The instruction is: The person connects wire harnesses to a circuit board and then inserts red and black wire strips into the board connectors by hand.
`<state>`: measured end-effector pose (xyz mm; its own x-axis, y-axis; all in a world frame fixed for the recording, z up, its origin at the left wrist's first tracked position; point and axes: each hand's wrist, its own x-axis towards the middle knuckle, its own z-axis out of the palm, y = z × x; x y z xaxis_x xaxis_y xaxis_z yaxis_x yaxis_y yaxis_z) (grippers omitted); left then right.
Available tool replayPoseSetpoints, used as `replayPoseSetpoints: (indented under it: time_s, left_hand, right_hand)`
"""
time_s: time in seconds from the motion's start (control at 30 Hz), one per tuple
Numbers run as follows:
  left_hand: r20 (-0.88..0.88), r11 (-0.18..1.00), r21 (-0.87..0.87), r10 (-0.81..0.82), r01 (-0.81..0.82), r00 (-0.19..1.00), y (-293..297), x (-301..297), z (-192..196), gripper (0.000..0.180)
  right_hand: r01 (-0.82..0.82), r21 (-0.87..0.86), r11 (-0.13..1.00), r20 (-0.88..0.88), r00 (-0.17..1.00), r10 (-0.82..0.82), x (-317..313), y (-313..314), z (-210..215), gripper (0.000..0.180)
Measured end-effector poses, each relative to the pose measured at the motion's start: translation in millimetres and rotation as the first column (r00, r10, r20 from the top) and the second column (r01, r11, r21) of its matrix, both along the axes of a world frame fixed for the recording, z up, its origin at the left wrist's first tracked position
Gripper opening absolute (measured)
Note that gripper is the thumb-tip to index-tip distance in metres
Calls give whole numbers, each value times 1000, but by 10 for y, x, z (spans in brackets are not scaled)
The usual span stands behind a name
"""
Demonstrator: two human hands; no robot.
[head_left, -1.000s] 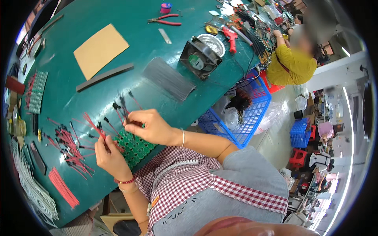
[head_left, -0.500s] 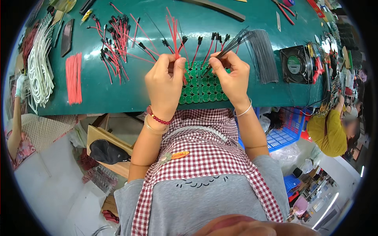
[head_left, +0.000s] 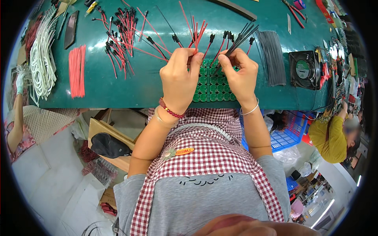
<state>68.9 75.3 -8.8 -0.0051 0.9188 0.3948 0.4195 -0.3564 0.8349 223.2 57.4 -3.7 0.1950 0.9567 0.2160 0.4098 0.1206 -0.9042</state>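
On the table, the left hand has its grip pinched on red wires; the right hand pinches black wires. Both hands cover much of the green cell block, hiding the wire ends

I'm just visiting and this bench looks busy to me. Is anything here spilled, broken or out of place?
Nothing stands out. The left hand pinches red wires and the right hand black wires over the green cell pack. The loose leads lie scattered but on the table.
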Motion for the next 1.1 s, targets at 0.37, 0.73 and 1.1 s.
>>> replayPoseSetpoints:
  time_s: [0.37,0.73,1.1]
  left_hand:
    - [-41,999,41,8,-6,999,30,46,-44,14]
    - [-96,997,77,14,-6,995,36,72,-41,13]
    - [-202,994,107,7,14,979,46,99,-34,14]
  right_hand:
    - [-24,14,1000,56,998,23,9,15,8,11]
    - [-58,-38,998,34,998,59,-44,39,40,19]
    - [53,-75,996,-120,991,-62,162,-135,112,9]
